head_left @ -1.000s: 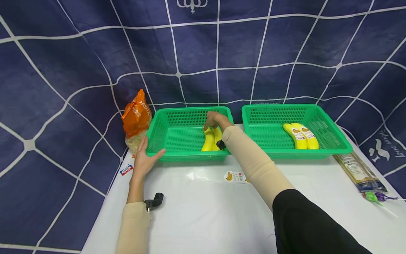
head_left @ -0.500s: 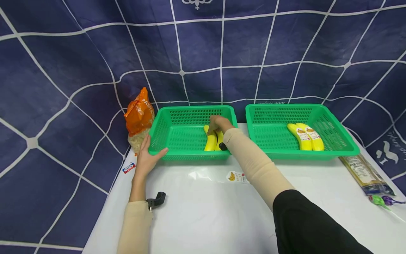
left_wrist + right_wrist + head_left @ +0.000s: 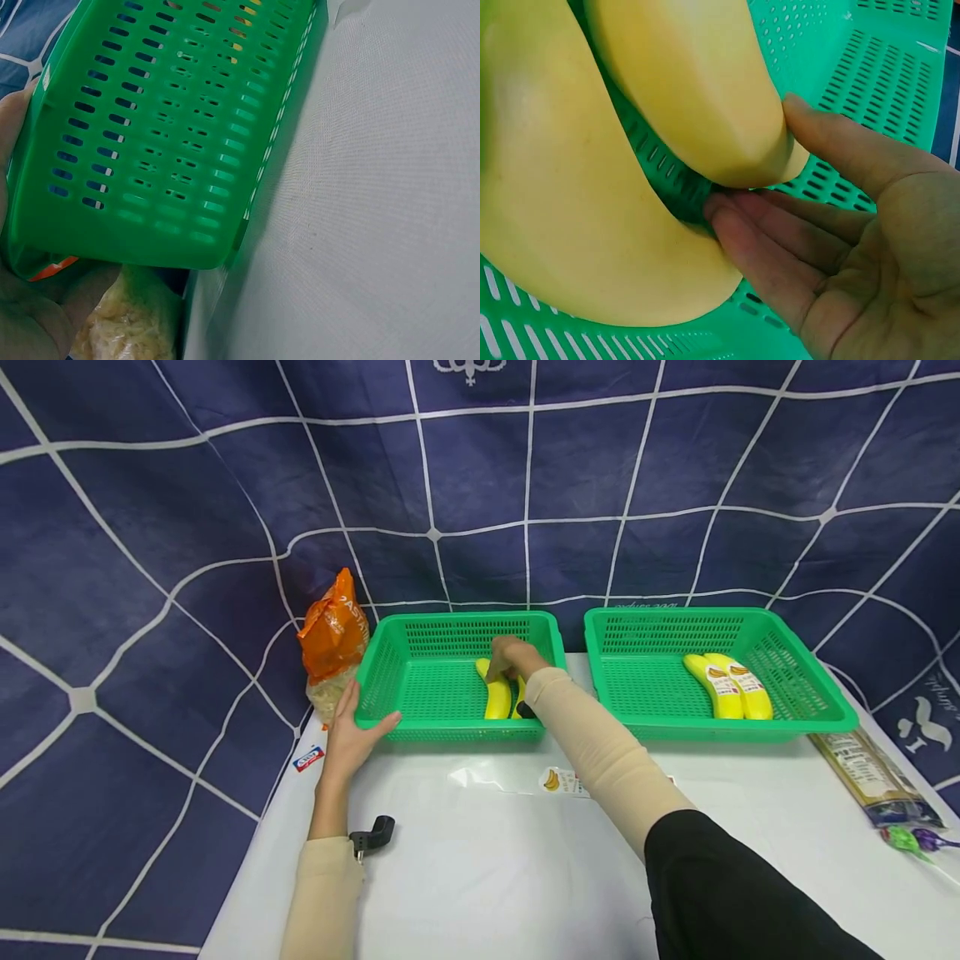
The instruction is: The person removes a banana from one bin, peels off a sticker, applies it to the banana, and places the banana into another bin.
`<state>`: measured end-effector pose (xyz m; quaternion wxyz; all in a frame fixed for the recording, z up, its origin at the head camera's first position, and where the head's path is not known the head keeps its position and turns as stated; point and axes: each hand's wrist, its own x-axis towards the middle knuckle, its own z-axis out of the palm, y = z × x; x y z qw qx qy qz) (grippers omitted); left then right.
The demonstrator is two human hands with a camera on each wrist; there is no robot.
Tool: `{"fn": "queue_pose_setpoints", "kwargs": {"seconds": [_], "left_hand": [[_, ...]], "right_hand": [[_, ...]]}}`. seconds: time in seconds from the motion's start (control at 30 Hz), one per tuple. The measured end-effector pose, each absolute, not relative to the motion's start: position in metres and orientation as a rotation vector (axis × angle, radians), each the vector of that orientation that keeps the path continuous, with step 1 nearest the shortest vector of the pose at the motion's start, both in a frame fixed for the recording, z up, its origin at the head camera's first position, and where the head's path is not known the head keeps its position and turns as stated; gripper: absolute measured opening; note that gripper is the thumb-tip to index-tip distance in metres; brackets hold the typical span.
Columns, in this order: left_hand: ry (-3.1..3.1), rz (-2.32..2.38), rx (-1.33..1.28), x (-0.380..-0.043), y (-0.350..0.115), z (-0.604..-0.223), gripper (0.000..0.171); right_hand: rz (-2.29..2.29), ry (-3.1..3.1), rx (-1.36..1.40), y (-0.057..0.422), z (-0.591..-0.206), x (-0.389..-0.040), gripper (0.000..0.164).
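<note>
My left hand (image 3: 348, 737) braces the near left corner of the left green basket (image 3: 450, 724), its fingers extended along the side and thumb along the front. In the left wrist view the basket's slotted wall (image 3: 150, 150) fills much of the picture. Inside this basket lie two yellow bananas at the right end. My right hand (image 3: 513, 655) pinches the far end of the left banana (image 3: 497, 700); in the right wrist view the thumb (image 3: 840, 142) presses that banana's tip (image 3: 697, 90). A second banana (image 3: 577, 187) lies beside it, with a narrow gap between them.
To the right stands another green basket (image 3: 637, 725) with two labelled bananas (image 3: 727, 687). An orange pasta bag (image 3: 333, 639) leans beside the left basket. A banana sticker strip (image 3: 558, 781), a clear packet (image 3: 873, 777) and lollipops (image 3: 911, 839) lie on the white table.
My right hand has come down onto the left banana and taken its far end; that banana has shifted slightly left, away from the other. The left hand stays at the basket corner.
</note>
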<state>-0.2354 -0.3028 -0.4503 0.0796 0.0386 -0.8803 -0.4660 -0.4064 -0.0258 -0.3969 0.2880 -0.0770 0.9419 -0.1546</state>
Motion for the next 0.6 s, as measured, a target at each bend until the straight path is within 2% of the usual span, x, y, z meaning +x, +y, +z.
{"fn": "queue_pose_setpoints", "kwargs": {"seconds": [0.1,0.3,0.4,0.47,0.53,0.6], "left_hand": [[-2.626,-1.395,0.108,-0.237,-0.301,-0.45,0.106],[-2.626,-1.392,0.094,-0.239,-0.297,-0.449,0.106],[-2.631,-1.382,0.098,-0.239,-0.298,-0.449,0.106],[-2.634,-1.376,0.111,-0.238,-0.299,-0.449,0.105],[-2.635,-1.37,0.126,-0.237,-0.301,-0.449,0.105],[-2.638,-1.369,0.13,-0.236,-0.301,-0.449,0.104]], "right_hand": [[-0.481,2.488,-0.165,-0.021,-0.401,-0.408,0.06],[-0.62,2.4,-0.121,-0.01,-0.405,-0.411,0.065],[-0.726,2.333,-0.071,-0.009,-0.405,-0.411,0.083],[-0.795,2.295,-0.043,-0.01,-0.405,-0.411,0.088],[-0.834,2.277,-0.04,-0.011,-0.405,-0.41,0.087],[-0.837,2.288,-0.049,-0.012,-0.406,-0.41,0.079]]}}
